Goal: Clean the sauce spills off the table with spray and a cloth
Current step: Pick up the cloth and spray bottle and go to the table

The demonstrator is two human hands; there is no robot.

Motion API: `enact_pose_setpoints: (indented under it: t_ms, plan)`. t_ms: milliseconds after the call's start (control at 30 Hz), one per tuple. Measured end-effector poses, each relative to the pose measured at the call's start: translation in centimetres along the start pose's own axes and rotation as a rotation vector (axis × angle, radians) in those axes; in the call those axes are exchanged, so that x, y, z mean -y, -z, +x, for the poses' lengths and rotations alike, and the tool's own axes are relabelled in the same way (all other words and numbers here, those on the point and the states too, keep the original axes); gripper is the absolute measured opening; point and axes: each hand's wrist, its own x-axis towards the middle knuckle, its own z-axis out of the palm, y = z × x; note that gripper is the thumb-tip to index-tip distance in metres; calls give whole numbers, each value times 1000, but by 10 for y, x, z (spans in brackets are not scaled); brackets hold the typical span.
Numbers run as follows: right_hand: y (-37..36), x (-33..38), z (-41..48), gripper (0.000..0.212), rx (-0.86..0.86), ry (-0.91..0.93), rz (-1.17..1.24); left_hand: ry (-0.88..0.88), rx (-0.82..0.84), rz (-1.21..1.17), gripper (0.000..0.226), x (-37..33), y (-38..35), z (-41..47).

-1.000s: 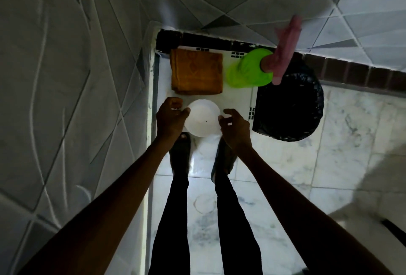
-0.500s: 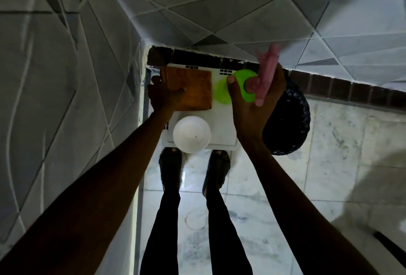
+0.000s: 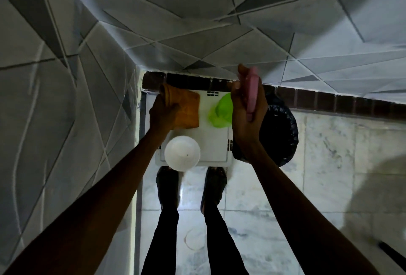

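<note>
Starting at the left, the left hand (image 3: 163,114) has its fingers curled round the left edge of the orange cloth (image 3: 187,110). The cloth lies at the far left corner of the white surface (image 3: 216,140), with its far end bunched up. The risk here is a thin grip. Held by one edge, the cloth may unfold and trail as it rises, and a trailing corner could catch the white bowl (image 3: 182,156) just in front of it. That bowl sits at the near edge of the surface and seems to overhang it. A light nudge from cloth or forearm might tip it onto the floor by the feet.

Further right, the right hand (image 3: 248,121) is clamped round the pink head (image 3: 251,99) of the green spray bottle (image 3: 222,113), over the far right corner of the surface. Whether the bottle's base touches the top I cannot tell. Nor can I see which way the nozzle faces, so a squeeze now might wet the wall or the cloth instead of the spills. The light is dim and no sauce marks show clearly, so patches could be missed.

At the far right, the black bin bag (image 3: 283,125) stands close against the surface, where a swing of the bottle could knock it.
</note>
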Motion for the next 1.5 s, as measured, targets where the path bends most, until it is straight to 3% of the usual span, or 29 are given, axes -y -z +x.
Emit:
enact_pose_setpoints:
  t_ms: [67,167,233,300,333,400,500,567,633,733,800,933,1100,1200,1367,1500]
  plan:
    - [8,19,3,34,-8,13,31,-43,43,-46,44,-28,0,-23]
    - [35,68,-9,29,2,27,43,-44,75,-168,61,-82,9,-79]
    - [59,115,-24,27,-40,29,53,-117,55,-158,55,-123,23,-131]
    - [85,168,-39,45,-108,10,27,-147,88,-153,59,-170,38,-192]
    - [95,196,-45,56,-138,-1,9,-165,103,-140,72,-190,43,-219]
    - [121,246,-60,59,-191,8,8,-214,131,-118,86,-233,53,-278]
    - [169,313,-95,57,-299,32,17,-262,202,-45,81,-279,58,-361]
    - [199,353,-123,59,-383,-17,48,-311,291,-1,92,-296,61,-410]
    - [225,387,-156,57,-470,-36,70,-358,384,43,98,-304,63,-453]
    - [259,425,-207,46,-583,-42,64,-420,516,86,72,-316,57,-510]
    - [277,440,-244,39,-657,-26,27,-464,611,134,69,-321,53,-547]
    - [299,457,-312,52,-842,19,31,-550,841,150,67,-323,43,-606]
    - [327,473,-399,58,-1147,39,73,-616,1121,252,41,-309,14,-673]
    - [341,475,-441,43,-1226,33,81,-674,1253,327,32,-299,-3,-706]
    - [360,474,-512,49,-1354,26,27,-750,1426,401,29,-261,-31,-769]
    - [383,463,-587,65,-1496,98,44,-755,1574,424,29,-215,-51,-830]
